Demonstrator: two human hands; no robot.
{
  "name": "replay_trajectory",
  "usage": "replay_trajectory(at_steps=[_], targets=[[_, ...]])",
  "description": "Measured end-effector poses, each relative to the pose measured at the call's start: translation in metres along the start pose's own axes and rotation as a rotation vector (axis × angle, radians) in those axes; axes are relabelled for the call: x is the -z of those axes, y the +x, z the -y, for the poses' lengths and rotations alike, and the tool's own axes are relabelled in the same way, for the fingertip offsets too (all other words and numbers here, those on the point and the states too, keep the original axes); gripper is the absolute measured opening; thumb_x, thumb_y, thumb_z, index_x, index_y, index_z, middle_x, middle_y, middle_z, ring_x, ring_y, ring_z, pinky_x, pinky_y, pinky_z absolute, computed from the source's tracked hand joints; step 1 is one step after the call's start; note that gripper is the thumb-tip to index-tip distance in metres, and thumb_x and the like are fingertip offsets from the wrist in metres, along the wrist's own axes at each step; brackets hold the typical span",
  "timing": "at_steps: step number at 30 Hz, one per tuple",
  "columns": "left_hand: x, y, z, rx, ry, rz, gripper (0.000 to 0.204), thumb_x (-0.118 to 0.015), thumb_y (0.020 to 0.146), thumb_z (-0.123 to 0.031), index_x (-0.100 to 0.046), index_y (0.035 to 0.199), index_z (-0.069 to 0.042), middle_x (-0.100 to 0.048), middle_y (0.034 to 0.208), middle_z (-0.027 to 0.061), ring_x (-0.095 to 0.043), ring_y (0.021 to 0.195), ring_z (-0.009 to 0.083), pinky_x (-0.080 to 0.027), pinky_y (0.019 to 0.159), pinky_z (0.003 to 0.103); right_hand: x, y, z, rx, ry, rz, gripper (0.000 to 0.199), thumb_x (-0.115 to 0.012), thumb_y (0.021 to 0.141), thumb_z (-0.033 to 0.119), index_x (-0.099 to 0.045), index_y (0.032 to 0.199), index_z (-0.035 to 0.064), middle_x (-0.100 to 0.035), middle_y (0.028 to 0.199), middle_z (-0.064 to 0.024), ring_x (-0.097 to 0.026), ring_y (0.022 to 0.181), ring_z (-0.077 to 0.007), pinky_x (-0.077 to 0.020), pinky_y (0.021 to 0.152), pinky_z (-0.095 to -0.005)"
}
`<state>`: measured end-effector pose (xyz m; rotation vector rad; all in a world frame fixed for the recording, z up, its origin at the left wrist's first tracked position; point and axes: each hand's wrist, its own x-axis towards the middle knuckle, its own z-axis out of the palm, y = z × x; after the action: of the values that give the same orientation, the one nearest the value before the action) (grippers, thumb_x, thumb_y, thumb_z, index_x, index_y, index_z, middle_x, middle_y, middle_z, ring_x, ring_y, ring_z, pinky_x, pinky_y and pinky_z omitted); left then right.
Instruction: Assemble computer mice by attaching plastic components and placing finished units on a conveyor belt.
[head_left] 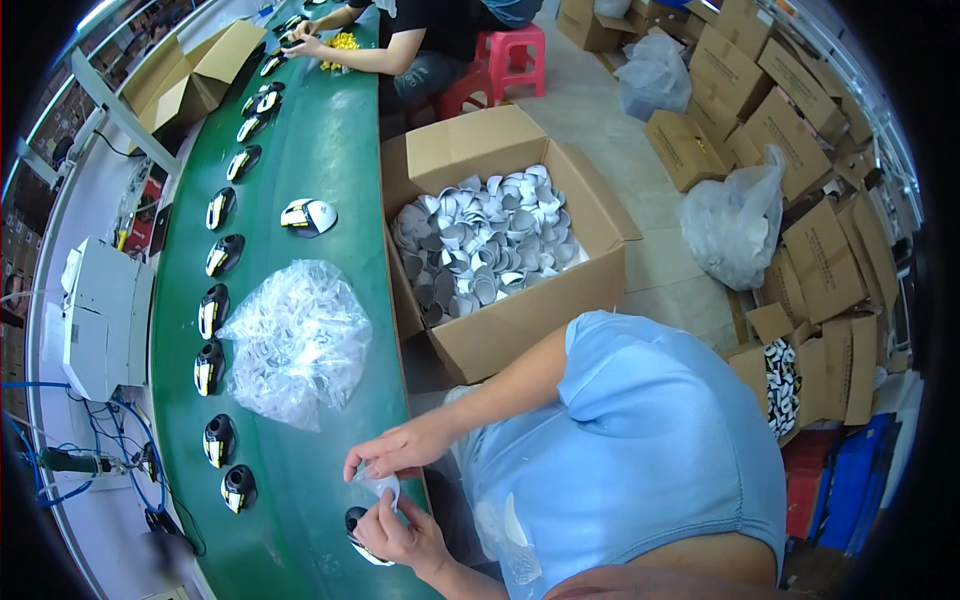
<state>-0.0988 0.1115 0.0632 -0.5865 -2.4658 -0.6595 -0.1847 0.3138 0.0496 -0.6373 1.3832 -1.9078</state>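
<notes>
Here both hands meet at the near edge of the green tabletop point(330, 150): the right hand point(400, 447) and the left hand point(398, 535) each pinch a small clear film point(381, 485) between fingertips, so both are closed on it, stretched between them. Just under the left hand lies a black shell point(356, 522), partly hidden by the fingers (how much of it hangs past the edge I cannot tell).

The likeliest slip, I judge, is the film: thin and limp, it could tear or crumple if the two hands pull unevenly, or cling to the fingers. The shell sits so close to the edge that a nudge from the left wrist could push it off toward the lap.

A clear bag point(293, 340) of white pieces lies nearby on the tabletop; a careless elbow could drag it into the row of shells point(212, 310) along the far side. The open box point(500, 240) stands well apart.
</notes>
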Motion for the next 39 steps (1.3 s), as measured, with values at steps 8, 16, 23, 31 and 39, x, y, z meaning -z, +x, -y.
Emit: replay_trajectory(at_steps=[8,16,23,31,39], targets=[[-0.022,-0.034,-0.014,0.321,-0.277,-0.189,0.018,-0.062,0.106,-0.007,-0.07,0.109,0.009,-0.068,0.091,0.0195,-0.066,0.08,0.0382,-0.052,0.073,0.045,-0.043,0.017,-0.045,0.415,-0.053,-0.184,0.067,-0.081,0.1,0.03,-0.055,0.156,0.0053,-0.069,0.14,-0.0095,-0.067,0.126,-0.02,-0.0578,0.097,-0.037],[-0.003,-0.039,-0.016,0.175,-0.241,-0.259,0.028,-0.081,0.093,-0.015,-0.074,0.113,0.003,-0.072,0.1,0.0152,-0.066,0.086,0.0373,-0.053,0.077,0.046,-0.015,0.037,-0.017,0.407,-0.266,-0.024,0.068,-0.099,0.073,0.029,-0.071,0.128,-0.0004,-0.073,0.128,-0.0168,-0.07,0.121,-0.027,-0.0554,0.105,-0.0398],[0.027,-0.07,0.033,0.718,0.311,-0.101,0.107,-0.099,0.072,-0.05,-0.051,0.153,0.0,-0.053,0.15,0.0209,-0.047,0.136,0.0408,-0.035,0.114,0.056,0.002,0.132,0.013,0.613,-0.868,0.212,0.054,-0.093,0.07,0.032,-0.077,0.117,0.0095,-0.078,0.111,-0.0075,-0.071,0.097,-0.0276,-0.0581,0.085,-0.0383],[0.008,-0.088,0.054,0.704,0.253,-0.049,0.088,-0.098,0.071,-0.051,-0.065,0.138,-0.005,-0.062,0.134,0.012,-0.05,0.13,0.0358,-0.036,0.111,0.053,-0.028,0.177,-0.009,0.492,-1.191,0.737,0.052,-0.09,0.071,0.033,-0.074,0.116,0.0111,-0.074,0.105,-0.0057,-0.067,0.101,-0.0313,-0.0557,0.085,-0.0459],[0.008,-0.087,0.056,0.697,0.239,-0.053,0.083,-0.096,0.074,-0.052,-0.067,0.136,-0.005,-0.062,0.133,0.0118,-0.05,0.129,0.0351,-0.036,0.111,0.052,-0.017,0.179,-0.008,0.436,-1.187,0.782,0.054,-0.09,0.073,0.029,-0.075,0.122,0.0125,-0.076,0.112,-0.0045,-0.069,0.104,-0.0321,-0.0566,0.087,-0.0462]])
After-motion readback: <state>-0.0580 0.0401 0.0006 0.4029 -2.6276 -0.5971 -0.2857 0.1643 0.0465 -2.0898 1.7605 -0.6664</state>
